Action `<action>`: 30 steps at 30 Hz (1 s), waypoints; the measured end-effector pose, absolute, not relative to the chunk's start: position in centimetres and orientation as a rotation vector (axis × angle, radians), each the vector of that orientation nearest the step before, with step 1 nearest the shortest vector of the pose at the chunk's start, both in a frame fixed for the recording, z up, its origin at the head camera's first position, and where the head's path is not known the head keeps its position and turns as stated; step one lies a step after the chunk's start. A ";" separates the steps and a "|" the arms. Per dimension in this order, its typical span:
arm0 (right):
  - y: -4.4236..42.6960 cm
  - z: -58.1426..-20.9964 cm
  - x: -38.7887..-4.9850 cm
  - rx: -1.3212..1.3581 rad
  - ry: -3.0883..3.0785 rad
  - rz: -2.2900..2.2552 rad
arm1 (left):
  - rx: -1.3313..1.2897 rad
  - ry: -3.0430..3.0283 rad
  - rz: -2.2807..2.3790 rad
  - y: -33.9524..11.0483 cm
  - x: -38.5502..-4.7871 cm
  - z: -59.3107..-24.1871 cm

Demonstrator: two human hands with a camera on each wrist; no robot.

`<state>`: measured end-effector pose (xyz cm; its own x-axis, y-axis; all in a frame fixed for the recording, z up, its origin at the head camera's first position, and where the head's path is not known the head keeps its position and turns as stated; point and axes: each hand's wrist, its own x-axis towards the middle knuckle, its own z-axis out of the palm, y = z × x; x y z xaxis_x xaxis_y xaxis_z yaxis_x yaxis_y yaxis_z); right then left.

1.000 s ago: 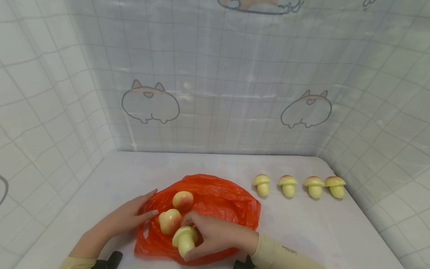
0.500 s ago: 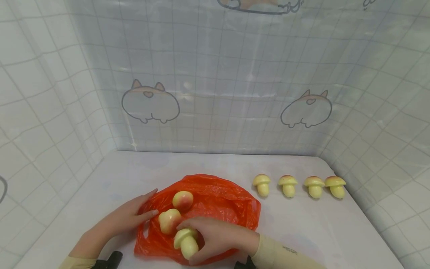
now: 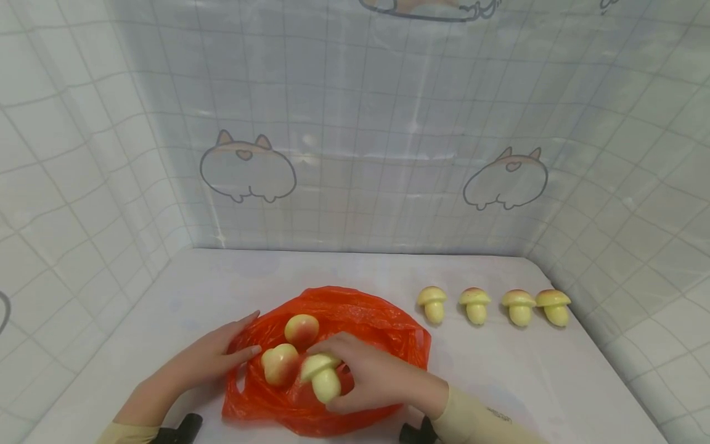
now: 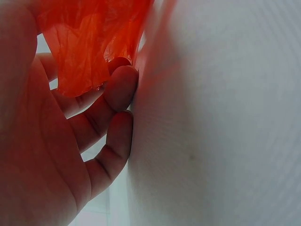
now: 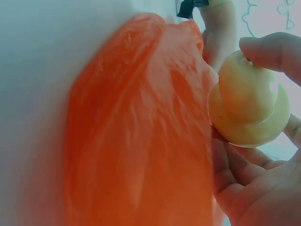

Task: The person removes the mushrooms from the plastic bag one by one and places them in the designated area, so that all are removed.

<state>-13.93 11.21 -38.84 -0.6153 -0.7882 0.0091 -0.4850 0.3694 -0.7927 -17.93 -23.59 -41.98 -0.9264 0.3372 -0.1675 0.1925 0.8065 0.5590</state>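
Note:
My right hand (image 3: 368,373) holds a pale yellow toy mushroom (image 3: 324,383) between thumb and fingers, over the red plastic bag (image 3: 366,317). In the right wrist view the thumb presses the stem end of the toy mushroom (image 5: 247,94), with fingers at its cap. My left hand (image 3: 219,351) holds the bag's left edge, thumb over the inner side. The left wrist view shows the bag film (image 4: 80,56) hanging between thumb and curved fingers, whose tips touch the table. Two yellow-and-red fruit-like pieces, one rounded (image 3: 302,330) and one lobed (image 3: 280,365), lie in the opened bag.
Several toy mushrooms stand in a row at the right rear; the nearest to the bag is a yellow mushroom (image 3: 432,305), the farthest another mushroom (image 3: 554,308). The white table (image 3: 499,382) is bounded by a grid-patterned curtain (image 3: 360,154) behind and at both sides.
My right hand has moved up and to the right with the toy mushroom, after shifting slightly down. The left hand, the bag and the row of mushrooms stay in place.

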 end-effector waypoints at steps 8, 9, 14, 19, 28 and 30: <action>13.1 -38.3 -13.6 -1.106 2.423 -1.154 | 0.422 2.741 0.810 -23.6 -17.9 -41.9; 13.3 -38.3 -13.6 -1.107 2.444 -1.152 | 0.423 2.743 0.806 -23.7 -17.9 -42.0; 14.3 -38.4 -13.6 -1.079 2.512 -1.133 | 0.421 2.746 0.802 -23.7 -17.9 -42.1; 15.4 -38.4 -13.4 -1.022 2.521 -1.149 | 0.410 2.741 0.804 -23.8 -18.0 -42.2; 16.9 -38.1 -13.0 -0.915 2.567 -1.146 | 0.379 2.715 0.817 -23.7 -18.1 -42.0; 17.3 -38.0 -13.0 -0.895 2.582 -1.145 | 0.383 2.717 0.817 -23.7 -18.1 -42.0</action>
<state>-12.97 17.25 -38.00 -0.8029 -0.5912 0.0768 -0.4539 0.5225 -0.7218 -18.10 -23.73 -42.02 -0.9261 0.3279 -0.1865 0.1707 0.8052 0.5679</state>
